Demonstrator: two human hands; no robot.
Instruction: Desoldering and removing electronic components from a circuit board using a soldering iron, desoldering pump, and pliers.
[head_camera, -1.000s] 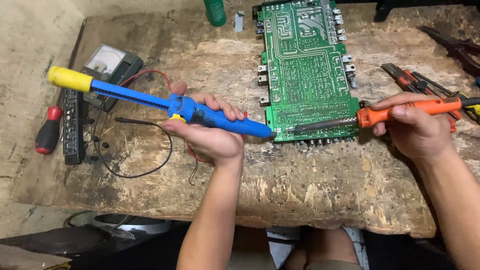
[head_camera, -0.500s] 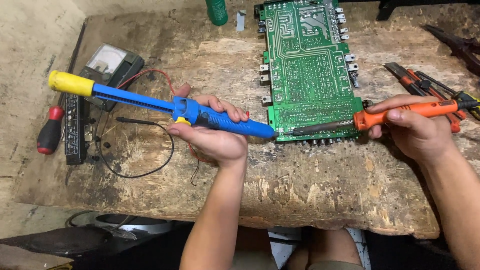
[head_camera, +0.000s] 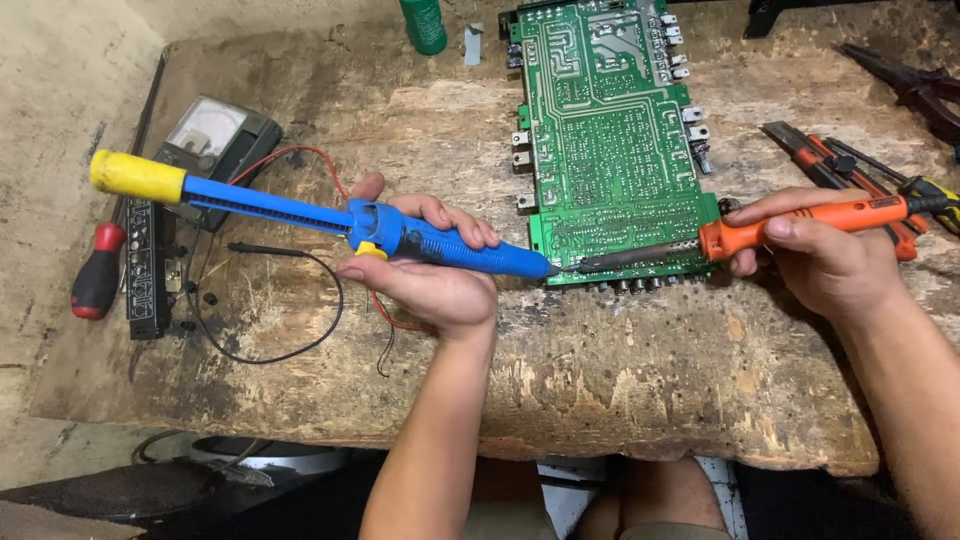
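Worn wooden workbench (head_camera: 620, 400): both tools meet at the near edge of the green circuit board (head_camera: 610, 150).
Left hand (head_camera: 425, 280) grips the blue desoldering pump (head_camera: 330, 215), right hand (head_camera: 815, 255) grips the orange soldering iron (head_camera: 760, 232); the joint seems in work, not finished.

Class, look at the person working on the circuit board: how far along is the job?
Done: green circuit board lies solder-side up on the wooden bench. In hand: left hand holds the blue desoldering pump, right hand the orange soldering iron; both tips meet at the board's near edge. Left: which joints are finished cannot be told.
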